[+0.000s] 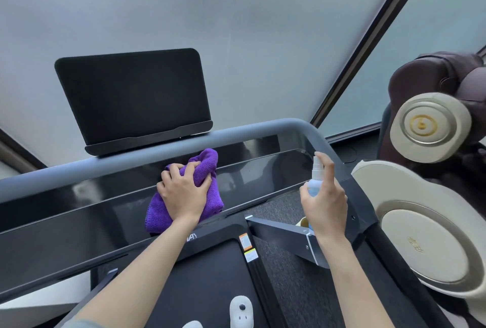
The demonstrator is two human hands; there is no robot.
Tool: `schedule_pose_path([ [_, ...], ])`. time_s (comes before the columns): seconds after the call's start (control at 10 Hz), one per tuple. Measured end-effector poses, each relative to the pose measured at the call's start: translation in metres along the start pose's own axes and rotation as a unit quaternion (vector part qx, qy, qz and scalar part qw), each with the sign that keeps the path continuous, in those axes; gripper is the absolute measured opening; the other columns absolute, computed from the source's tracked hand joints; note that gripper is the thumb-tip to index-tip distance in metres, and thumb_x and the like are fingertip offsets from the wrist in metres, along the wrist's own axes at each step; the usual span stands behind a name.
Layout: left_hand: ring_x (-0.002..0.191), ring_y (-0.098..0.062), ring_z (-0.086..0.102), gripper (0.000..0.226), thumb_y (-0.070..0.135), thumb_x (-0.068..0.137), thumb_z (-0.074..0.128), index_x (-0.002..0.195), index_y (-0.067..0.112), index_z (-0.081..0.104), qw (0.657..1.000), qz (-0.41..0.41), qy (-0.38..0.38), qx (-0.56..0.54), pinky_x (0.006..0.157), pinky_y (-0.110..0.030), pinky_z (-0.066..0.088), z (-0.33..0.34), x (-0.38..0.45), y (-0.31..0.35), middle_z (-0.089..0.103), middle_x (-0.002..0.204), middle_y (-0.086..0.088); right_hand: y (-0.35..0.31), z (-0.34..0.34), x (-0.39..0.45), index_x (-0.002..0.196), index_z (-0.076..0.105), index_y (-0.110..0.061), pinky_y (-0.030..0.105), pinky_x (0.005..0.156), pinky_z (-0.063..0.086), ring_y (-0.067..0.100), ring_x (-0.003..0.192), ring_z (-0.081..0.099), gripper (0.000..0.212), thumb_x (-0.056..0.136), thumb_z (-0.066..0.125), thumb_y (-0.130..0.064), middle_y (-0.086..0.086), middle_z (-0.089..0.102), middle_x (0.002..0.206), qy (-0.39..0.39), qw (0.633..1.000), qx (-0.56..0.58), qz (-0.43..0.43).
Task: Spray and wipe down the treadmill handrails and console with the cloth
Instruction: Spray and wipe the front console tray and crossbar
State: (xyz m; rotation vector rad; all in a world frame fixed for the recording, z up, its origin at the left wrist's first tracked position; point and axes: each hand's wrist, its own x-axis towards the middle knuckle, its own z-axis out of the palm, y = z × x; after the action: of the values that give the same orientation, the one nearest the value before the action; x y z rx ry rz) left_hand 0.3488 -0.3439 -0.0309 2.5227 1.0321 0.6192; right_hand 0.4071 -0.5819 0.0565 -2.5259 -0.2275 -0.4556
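Mid-task. Left hand grips cloth, pressing on console middle. Right hand holds spray bottle, finger on nozzle. Handrails, screen likely remain.

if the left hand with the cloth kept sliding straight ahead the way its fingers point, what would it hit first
Probably the grey front handrail just beyond the glossy console. The left hand grips the purple cloth, which would touch first; depth is hard to judge.
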Motion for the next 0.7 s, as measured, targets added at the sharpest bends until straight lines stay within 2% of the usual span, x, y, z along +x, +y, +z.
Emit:
schedule_pose_path([
  [0.1, 0.091, -0.033, 0.05, 0.034, 0.045, 0.078, 0.071, 0.105, 0.025, 0.068, 1.0, -0.001, 0.004, 0.001, 0.076, -0.044, 0.038, -0.001, -0.001, 0.001, 0.056, 0.1, -0.009, 0.012, -0.004, -0.001, 0.134, 0.035, -0.032, 0.037, 0.058, 0.041, 0.041, 0.073, 0.059, 0.069, 0.078, 0.063, -0.004, 0.008, 0.064, 0.09, 0.008, 1.0, -0.009, 0.019],
  [0.2, 0.091, -0.034, 0.05, 0.034, 0.045, 0.078, 0.07, 0.105, 0.024, 0.068, 1.0, 0.002, 0.003, 0.0, 0.076, -0.044, 0.038, 0.0, 0.0, 0.001, 0.056, 0.1, -0.01, 0.023, -0.007, 0.002, 0.135, 0.034, -0.032, 0.035, 0.059, 0.038, 0.04, 0.074, 0.059, 0.069, 0.079, 0.063, -0.004, 0.01, 0.063, 0.09, 0.02, 0.999, -0.015, 0.042],
  [0.5, 0.091, -0.033, 0.05, 0.034, 0.045, 0.078, 0.07, 0.105, 0.025, 0.067, 1.0, 0.003, -0.002, 0.001, 0.077, -0.044, 0.038, -0.002, 0.0, 0.0, 0.056, 0.1, -0.009, 0.039, -0.013, 0.033, 0.128, 0.041, -0.012, 0.038, 0.063, 0.033, 0.047, 0.076, 0.056, 0.054, 0.079, 0.057, 0.003, 0.021, 0.06, 0.086, 0.04, 0.993, -0.008, 0.11],
  [0.7, 0.094, -0.033, 0.05, 0.034, 0.045, 0.08, 0.069, 0.108, 0.024, 0.067, 1.0, -0.004, -0.013, -0.005, 0.078, -0.045, 0.038, -0.004, 0.0, 0.001, 0.056, 0.103, -0.009, 0.034, -0.011, 0.028, 0.133, 0.039, -0.016, 0.043, 0.064, 0.043, 0.047, 0.079, 0.057, 0.06, 0.079, 0.059, 0.001, 0.019, 0.063, 0.095, 0.032, 0.995, -0.015, 0.09],
])
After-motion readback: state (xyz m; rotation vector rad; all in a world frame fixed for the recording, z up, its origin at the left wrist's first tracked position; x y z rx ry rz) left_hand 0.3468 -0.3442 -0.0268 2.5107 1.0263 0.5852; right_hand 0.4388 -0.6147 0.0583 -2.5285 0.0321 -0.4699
